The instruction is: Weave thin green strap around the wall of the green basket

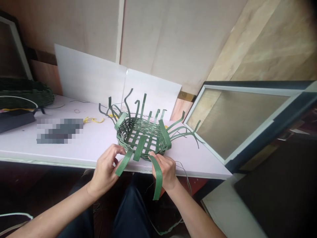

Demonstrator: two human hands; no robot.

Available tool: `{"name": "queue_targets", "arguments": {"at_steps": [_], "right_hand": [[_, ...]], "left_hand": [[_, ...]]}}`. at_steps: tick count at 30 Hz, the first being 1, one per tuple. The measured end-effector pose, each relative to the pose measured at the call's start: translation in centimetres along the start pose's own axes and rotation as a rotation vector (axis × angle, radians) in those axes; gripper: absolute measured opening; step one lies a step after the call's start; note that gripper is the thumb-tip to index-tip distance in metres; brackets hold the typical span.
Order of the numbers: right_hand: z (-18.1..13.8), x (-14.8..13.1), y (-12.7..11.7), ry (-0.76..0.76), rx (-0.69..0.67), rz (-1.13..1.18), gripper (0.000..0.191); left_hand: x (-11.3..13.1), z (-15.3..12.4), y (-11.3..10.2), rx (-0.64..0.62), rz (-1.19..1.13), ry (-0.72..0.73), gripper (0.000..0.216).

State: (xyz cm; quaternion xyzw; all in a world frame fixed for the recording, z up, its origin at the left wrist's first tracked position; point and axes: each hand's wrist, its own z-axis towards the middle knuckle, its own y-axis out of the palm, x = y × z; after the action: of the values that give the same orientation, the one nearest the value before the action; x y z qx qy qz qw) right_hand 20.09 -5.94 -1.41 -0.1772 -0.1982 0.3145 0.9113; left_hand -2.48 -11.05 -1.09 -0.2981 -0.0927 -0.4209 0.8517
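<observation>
A partly woven green basket (146,123) sits at the front edge of the table, with an open-lattice bottom and long loose strips standing out all around its rim. My left hand (108,165) has its fingers curled at the basket's near left rim, beside a wide green strip (124,162) that hangs toward me. On the near right rim, my right hand (165,168) is closed, its thumb on top and a bent green strip (157,178) passing over it. Between my hands another wide strip (140,148) crosses the near rim. The fingertips of both hands are partly hidden.
The pale table (94,152) ends close to my knees. At its left lie a pixelated dark patch (59,130), yellow strands (94,120) and a larger dark green basket (27,94). White panels (91,76) lean at the back; a framed screen (237,115) stands right.
</observation>
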Motion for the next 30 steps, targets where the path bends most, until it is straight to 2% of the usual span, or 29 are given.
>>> {"name": "queue_targets", "arguments": {"at_steps": [4, 10, 13, 17, 23, 30], "right_hand": [[-0.6, 0.2, 0.4, 0.006, -0.018, 0.037, 0.021], [-1.6, 0.7, 1.0, 0.029, -0.027, 0.083, 0.024], [-1.7, 0.7, 1.1, 0.028, -0.013, 0.108, 0.026], [-1.6, 0.6, 1.1, 0.034, -0.021, 0.118, 0.026], [-0.6, -0.1, 0.7, 0.000, -0.001, 0.052, 0.025], [0.6, -1.1, 0.7, 0.016, -0.009, -0.030, 0.017]], "left_hand": [[-0.4, -0.1, 0.7, -0.027, -0.051, -0.058, 0.018], [-3.0, 1.0, -0.3, 0.128, 0.040, -0.155, 0.029], [-4.2, 2.0, -0.8, 0.044, -0.002, -0.149, 0.038], [-5.3, 3.7, -0.4, -0.065, -0.069, -0.157, 0.029], [-5.9, 3.8, 0.7, 0.003, 0.015, -0.228, 0.033], [-5.6, 3.8, 0.5, 0.027, 0.024, -0.347, 0.036]]}}
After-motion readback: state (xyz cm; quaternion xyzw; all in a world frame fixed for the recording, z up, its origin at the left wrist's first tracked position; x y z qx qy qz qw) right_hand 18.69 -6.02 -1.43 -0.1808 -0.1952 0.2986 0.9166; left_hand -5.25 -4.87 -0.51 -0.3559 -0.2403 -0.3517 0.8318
